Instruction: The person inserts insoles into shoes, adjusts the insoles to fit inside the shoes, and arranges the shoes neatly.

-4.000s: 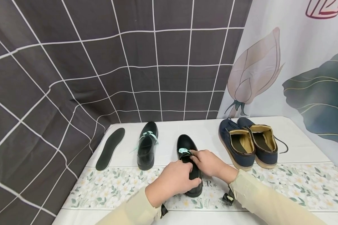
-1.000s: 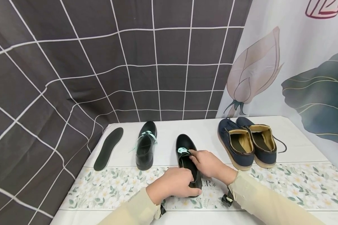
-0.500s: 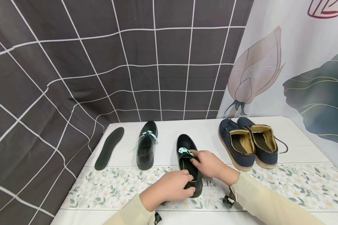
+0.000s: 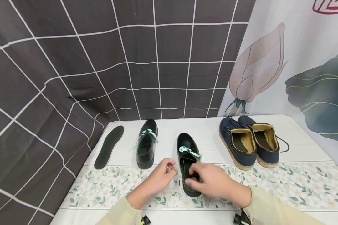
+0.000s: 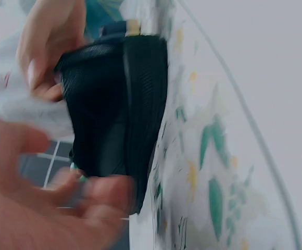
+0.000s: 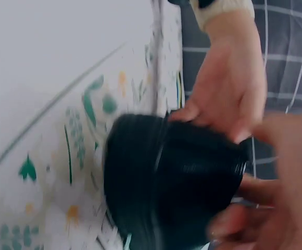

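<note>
A black leather shoe [image 4: 186,141] with a mint-green lace [image 4: 188,151] tied in a bow stands in the middle, toe pointing away. Just left of it, my left hand [image 4: 161,175] hovers with loosely bent fingers and holds nothing. Over the heel and the opening is my right hand [image 4: 214,181], blurred, thumb and fingers spread apart. Part of the opening is hidden behind those fingers. From behind, the shoe's heel [image 5: 101,99] fills the left wrist view between both hands. The right wrist view shows the heel [image 6: 177,177] too, with my fingers beside it.
The matching black shoe [image 4: 147,147], also laced in mint green, stands further left. Beyond it lies a dark insole [image 4: 110,147]. At the right is a pair of navy shoes [image 4: 240,153] with tan lining. A dark gridded cloth [image 4: 169,75] hangs behind the table.
My left hand has come out of the shoe's opening and moved to its left side. My right hand has left the lace area and shifted back toward the heel.
</note>
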Demonstrator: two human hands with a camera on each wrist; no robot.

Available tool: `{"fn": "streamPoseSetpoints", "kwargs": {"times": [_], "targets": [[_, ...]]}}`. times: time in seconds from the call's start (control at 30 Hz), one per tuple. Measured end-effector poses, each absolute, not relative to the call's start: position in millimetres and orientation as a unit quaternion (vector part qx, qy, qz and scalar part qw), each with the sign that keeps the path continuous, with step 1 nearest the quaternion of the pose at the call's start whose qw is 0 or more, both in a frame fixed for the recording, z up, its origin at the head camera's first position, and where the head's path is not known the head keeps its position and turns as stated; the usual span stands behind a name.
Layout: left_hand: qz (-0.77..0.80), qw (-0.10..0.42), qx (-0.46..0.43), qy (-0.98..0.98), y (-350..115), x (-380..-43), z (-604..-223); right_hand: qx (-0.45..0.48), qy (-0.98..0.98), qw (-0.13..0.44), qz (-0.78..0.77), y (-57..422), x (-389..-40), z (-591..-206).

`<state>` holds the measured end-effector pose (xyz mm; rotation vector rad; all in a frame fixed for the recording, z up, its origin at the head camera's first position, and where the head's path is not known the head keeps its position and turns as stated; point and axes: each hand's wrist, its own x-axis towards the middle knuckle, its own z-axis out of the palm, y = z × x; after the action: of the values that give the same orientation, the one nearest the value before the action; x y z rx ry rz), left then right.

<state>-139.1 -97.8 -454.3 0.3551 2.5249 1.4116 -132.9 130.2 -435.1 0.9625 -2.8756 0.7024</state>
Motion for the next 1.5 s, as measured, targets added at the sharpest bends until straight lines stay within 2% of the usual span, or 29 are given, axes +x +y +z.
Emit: {"fn": "streamPoseSetpoints", "kwargs": {"times": [0.13,0.23,0.67,0.83,1.27,1.5], "targets": [[0.514,0.210,0.083,0.828,-101.3,-140.7,-457.2,0.338,-0.926,-0.042,0.164,126.9,-125.0,-438.6],[0.540,0.244,0.057,0.803,-103.9,-142.4,-459.0,0.352,-0.919,-0.045,0.170,126.9,-123.3,-444.3],[0.636,0.264,0.047,0.724,-110.8,-147.3,-466.5,0.393,-0.886,0.056,0.239,127.4,-117.4,-455.7],[0.668,0.246,0.035,0.701,-113.6,-147.9,-464.7,0.414,-0.870,0.090,0.252,110.3,-119.2,-455.1],[0.733,0.127,0.028,0.667,-118.8,-154.0,-447.1,0.385,-0.886,0.138,0.218,72.3,-147.3,-435.9],[0.713,0.124,0.026,0.689,-121.3,-154.0,-447.0,0.373,-0.896,0.174,0.169,58.9,-164.1,-441.6]]}}
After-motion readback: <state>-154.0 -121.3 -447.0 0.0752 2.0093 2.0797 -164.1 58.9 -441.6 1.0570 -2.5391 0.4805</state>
